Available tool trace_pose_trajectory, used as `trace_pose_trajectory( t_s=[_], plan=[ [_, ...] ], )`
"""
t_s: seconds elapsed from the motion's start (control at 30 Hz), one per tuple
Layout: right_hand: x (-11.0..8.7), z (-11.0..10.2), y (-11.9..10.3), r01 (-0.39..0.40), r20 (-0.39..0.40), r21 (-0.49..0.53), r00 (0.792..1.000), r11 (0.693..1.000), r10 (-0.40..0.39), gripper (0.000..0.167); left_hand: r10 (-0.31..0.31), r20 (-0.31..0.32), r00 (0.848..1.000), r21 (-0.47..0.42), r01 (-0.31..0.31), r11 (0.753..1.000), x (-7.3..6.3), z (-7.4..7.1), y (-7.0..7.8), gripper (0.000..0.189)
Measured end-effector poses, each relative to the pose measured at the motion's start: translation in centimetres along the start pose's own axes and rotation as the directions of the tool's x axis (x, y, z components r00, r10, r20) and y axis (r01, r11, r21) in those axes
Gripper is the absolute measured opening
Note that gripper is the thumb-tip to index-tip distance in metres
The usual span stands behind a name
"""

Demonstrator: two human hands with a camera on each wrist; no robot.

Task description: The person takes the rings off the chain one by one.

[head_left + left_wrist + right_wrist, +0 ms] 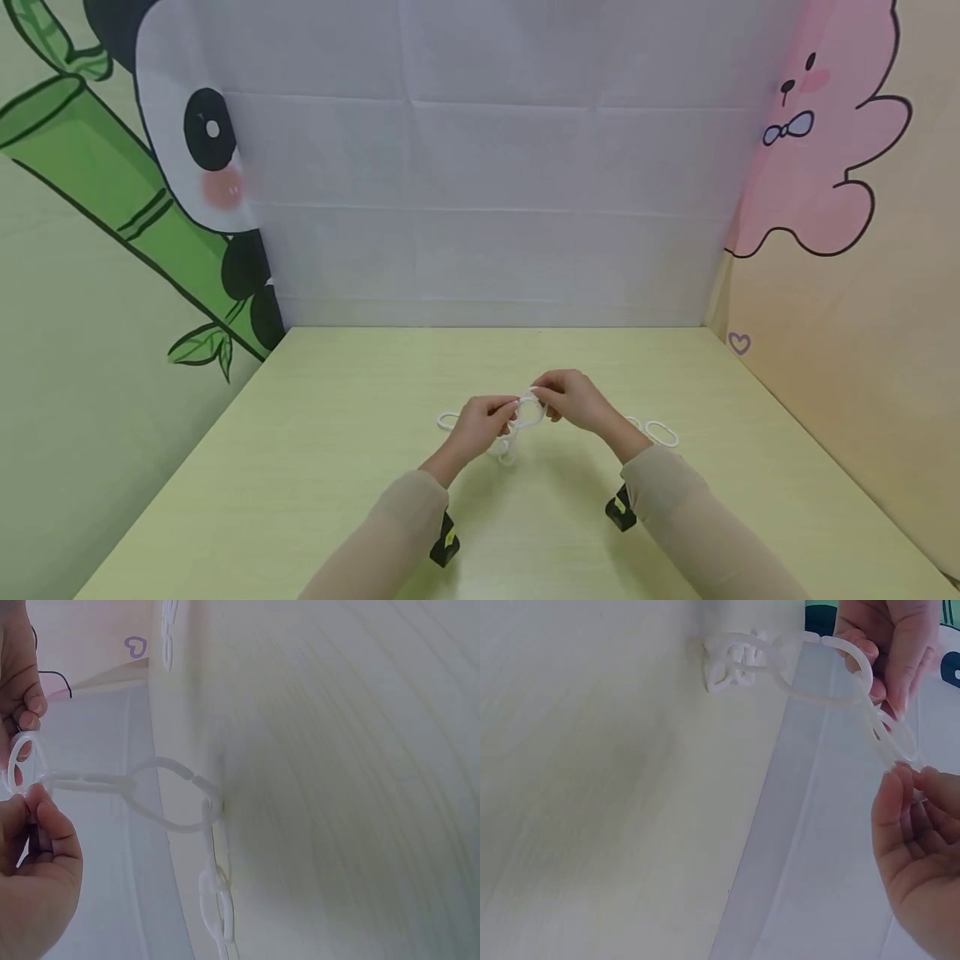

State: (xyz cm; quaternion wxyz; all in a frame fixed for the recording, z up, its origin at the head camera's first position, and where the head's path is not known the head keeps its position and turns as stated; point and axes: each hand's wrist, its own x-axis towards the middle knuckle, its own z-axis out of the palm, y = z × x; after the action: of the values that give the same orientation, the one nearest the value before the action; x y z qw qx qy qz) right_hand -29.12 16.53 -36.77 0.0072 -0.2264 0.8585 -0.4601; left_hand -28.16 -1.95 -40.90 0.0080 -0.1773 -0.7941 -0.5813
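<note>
Reaching over the worktop (337, 408) come 2 beige sleeves (405, 508), with a black device (445, 546) under each wrist; the left hand (483, 423) pinches the white chain (126, 784) between thumb and fingertips, its other fingers bent; just beside it the right hand (576, 398) pinches there too, its fingers also drawn in; I cannot tell whether they grip 1 link or 2. From this hold the chain hangs to the worktop, where a small heap of links (739, 664) lies below; more links (167, 636) lie past the right forearm. It looks like light, smooth plastic, probably stiff in each link but floppy at the joints, and a little slippery; a loop in the left wrist view shows a gap, which may crack if forced; a fingertip pinch on the rim, close to such a gap, should steer it best. Behind stands a pale backdrop (480, 167); a panda (172, 108) is at left, a pink bear (832, 183) at right.
</note>
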Motion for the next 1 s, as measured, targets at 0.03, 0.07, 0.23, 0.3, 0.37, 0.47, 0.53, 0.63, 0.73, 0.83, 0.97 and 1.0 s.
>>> trace_pose_trajectory(
  t_s=[0.03, 0.07, 0.23, 0.3, 0.37, 0.47, 0.53, 0.63, 0.73, 0.83, 0.97, 1.0],
  plan=[
    [0.1, -0.2, -0.2, 0.001, -0.013, 0.01, 1.0, 1.0, 0.0, 0.017, 0.003, -0.009, 1.0, -0.011, -0.003, 1.0, 0.0, 0.0, 0.0, 0.026],
    [0.2, -0.4, -0.3, -0.002, -0.026, 0.018, 1.0, 1.0, 0.002, 0.016, 0.004, -0.017, 1.0, -0.021, -0.005, 1.0, 0.0, 0.0, 0.0, 0.025],
    [0.8, -2.0, -1.5, -0.001, -0.09, 0.032, 0.996, 0.999, 0.003, 0.018, 0.003, -0.033, 0.999, -0.056, -0.005, 0.998, 0.0, -0.2, 0.1, 0.025],
    [1.1, -2.7, -1.7, 0.004, -0.111, 0.049, 0.994, 0.999, 0.001, 0.019, 0.001, -0.032, 0.999, -0.065, -0.003, 0.998, -0.1, -0.2, 0.1, 0.025],
    [1.4, -3.5, -1.9, 0.001, -0.134, 0.085, 0.991, 0.996, 0.01, 0.021, -0.001, -0.03, 1.0, -0.073, -0.002, 0.997, -0.1, -0.3, 0.2, 0.025],
    [1.7, -4.6, -1.9, -0.018, -0.169, 0.154, 0.985, 0.988, 0.044, 0.024, -0.004, -0.029, 1.0, -0.081, 0.001, 0.997, -0.2, -0.3, 0.2, 0.025],
    [1.8, -5.3, -1.9, -0.034, -0.188, 0.187, 0.98, 0.982, 0.07, 0.027, -0.008, -0.03, 1.0, -0.083, 0.005, 0.997, -0.2, -0.3, 0.1, 0.025],
    [1.9, -6.3, -1.6, -0.057, -0.212, 0.226, 0.972, 0.973, 0.106, 0.029, -0.014, -0.032, 0.999, -0.08, 0.012, 0.997, -0.1, -0.3, 0.1, 0.025],
    [1.8, -7.0, -1.2, -0.065, -0.234, 0.248, 0.964, 0.967, 0.125, 0.03, -0.019, -0.032, 0.999, -0.081, 0.017, 0.997, -0.1, -0.3, 0.2, 0.024],
    [1.8, -7.6, -0.7, -0.06, -0.252, 0.278, 0.959, 0.959, 0.133, 0.031, -0.029, -0.029, 0.999, -0.095, 0.026, 0.995, -0.2, -0.2, 0.2, 0.024],
    [1.8, -8.1, 0.0, -0.057, -0.273, 0.295, 0.952, 0.954, 0.141, 0.032, -0.038, -0.028, 0.999, -0.113, 0.035, 0.993, -0.1, -0.2, 0.2, 0.024],
    [1.8, -8.2, 0.2, -0.059, -0.279, 0.297, 0.949, 0.953, 0.146, 0.031, -0.039, -0.03, 0.999, -0.114, 0.035, 0.993, -0.1, -0.2, 0.2, 0.024]
  ],
)
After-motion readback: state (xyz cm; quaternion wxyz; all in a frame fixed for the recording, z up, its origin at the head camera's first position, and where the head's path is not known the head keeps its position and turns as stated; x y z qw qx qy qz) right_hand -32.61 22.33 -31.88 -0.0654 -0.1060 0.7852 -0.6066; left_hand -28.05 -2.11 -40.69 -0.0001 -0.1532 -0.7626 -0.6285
